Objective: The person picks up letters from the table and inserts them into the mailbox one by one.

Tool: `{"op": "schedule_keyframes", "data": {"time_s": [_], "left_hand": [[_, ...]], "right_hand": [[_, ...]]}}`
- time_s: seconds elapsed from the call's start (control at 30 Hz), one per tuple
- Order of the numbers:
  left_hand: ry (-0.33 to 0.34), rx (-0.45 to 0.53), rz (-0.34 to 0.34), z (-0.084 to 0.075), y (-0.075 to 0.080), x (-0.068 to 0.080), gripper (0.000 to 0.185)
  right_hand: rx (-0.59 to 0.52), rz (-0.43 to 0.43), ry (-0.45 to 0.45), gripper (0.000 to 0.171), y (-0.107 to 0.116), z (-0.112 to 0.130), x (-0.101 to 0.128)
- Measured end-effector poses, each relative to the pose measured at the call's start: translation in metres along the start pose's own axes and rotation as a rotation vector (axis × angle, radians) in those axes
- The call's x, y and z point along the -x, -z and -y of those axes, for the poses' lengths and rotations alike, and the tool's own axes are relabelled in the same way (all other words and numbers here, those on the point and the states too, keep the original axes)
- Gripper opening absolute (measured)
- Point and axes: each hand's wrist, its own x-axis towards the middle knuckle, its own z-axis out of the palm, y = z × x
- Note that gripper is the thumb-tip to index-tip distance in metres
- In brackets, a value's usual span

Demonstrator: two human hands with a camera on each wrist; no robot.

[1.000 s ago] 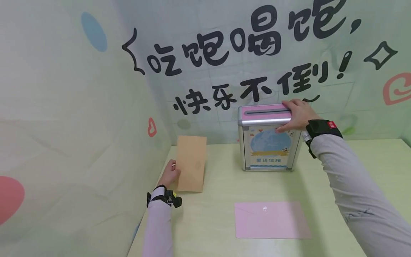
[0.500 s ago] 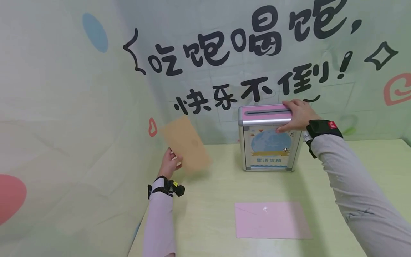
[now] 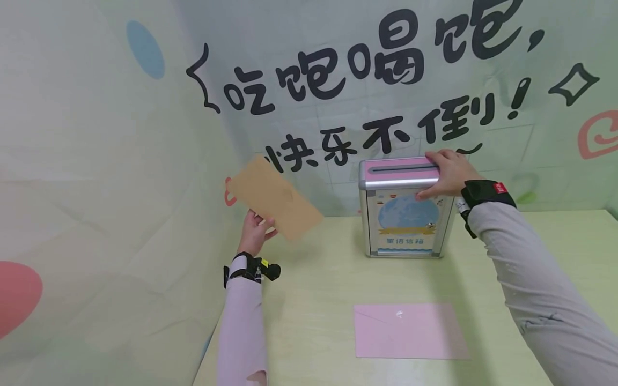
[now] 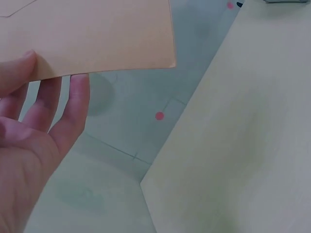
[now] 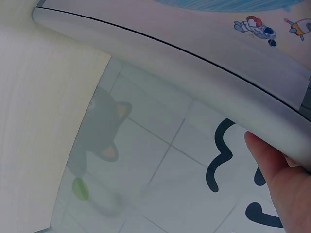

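A brown paper envelope (image 3: 276, 198) hangs tilted in the air above the table's left side. My left hand (image 3: 254, 232) pinches its lower edge; in the left wrist view the thumb lies on the near face and the fingers (image 4: 77, 99) reach behind the paper. To the right, an upright letter box (image 3: 407, 217) has a silver frame, a pink top with a long slot and a blue printed front. My right hand (image 3: 453, 172) grips its top right corner, thumb on the front. The right wrist view shows the silver side of the box (image 5: 160, 73) near that hand (image 5: 289, 189).
A pink envelope (image 3: 410, 331) lies flat on the pale table (image 3: 309, 316), in front of the letter box. Behind the table hangs a printed sheet (image 3: 299, 32) with large black characters. Another sheet (image 3: 111, 177) closes off the left side.
The brown envelope was nearly upright at the table; my left hand has lifted it and turned it to a slant. My right hand and the letter box have stayed put.
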Motion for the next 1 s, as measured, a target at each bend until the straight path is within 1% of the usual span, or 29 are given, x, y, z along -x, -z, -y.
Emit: {"op": "schedule_keyframes", "data": {"time_s": [0.13,0.23,0.4,0.6,0.67,0.77,1.0], "left_hand": [[-0.017,0.008,-0.005,-0.012,0.000,-0.003,0.045],[-0.028,0.033,-0.009,-0.022,-0.001,-0.005,0.043],[-0.068,0.071,-0.008,-0.042,-0.006,-0.010,0.041],[-0.121,0.066,0.013,-0.072,-0.018,-0.013,0.041],[-0.145,0.074,0.029,-0.079,-0.022,-0.015,0.041],[-0.177,0.085,0.039,-0.086,-0.028,-0.020,0.042],[-0.200,0.088,0.028,-0.108,-0.041,-0.024,0.040]], "right_hand": [[-0.008,0.001,-0.005,0.104,0.000,0.002,0.000],[-0.013,0.003,-0.008,0.104,0.001,0.002,0.000],[-0.014,-0.003,-0.006,0.104,-0.001,0.001,0.000],[-0.008,-0.013,-0.004,0.106,-0.002,-0.003,-0.001],[-0.001,-0.016,0.001,0.107,-0.001,-0.003,-0.001],[0.006,-0.014,0.013,0.107,0.000,-0.002,0.000],[0.002,-0.014,0.026,0.106,0.000,0.000,0.001]]}}
